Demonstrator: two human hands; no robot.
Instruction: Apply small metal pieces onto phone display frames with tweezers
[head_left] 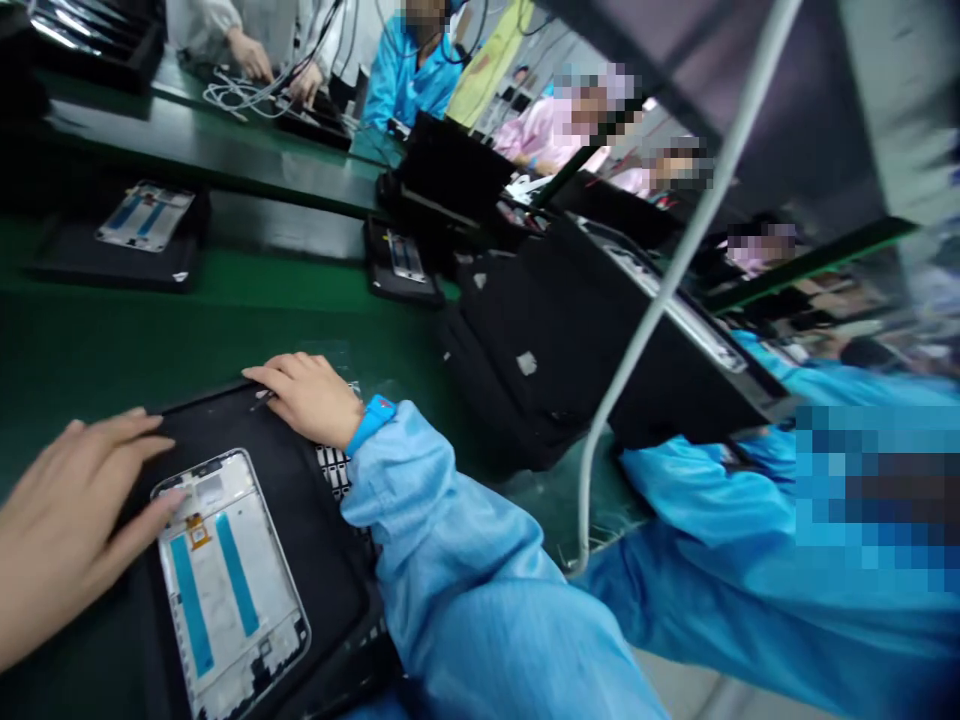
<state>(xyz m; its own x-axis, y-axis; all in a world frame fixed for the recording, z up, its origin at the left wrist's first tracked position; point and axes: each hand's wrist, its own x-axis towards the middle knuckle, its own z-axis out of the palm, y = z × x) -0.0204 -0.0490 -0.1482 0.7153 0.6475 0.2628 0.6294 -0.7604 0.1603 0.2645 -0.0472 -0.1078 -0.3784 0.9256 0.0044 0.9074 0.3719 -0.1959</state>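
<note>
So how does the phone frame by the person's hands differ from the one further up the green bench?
The near phone frame has a fingertip of the left hand on its edge, while the far frame is untouched. The near frame shows a small gold part that can't be made out on the far frame, which looks smaller from here. Both lie flat on black trays and carry two blue strips.

"How's the light?"
"Bright, apparently overhead; glare streaks the green bench, the phone frame glints, shadows stay soft."
"Edges?"
"Wide-angle bowing throughout; the far right seems slightly smeared, partly behind a coarse mosaic patch."
</note>
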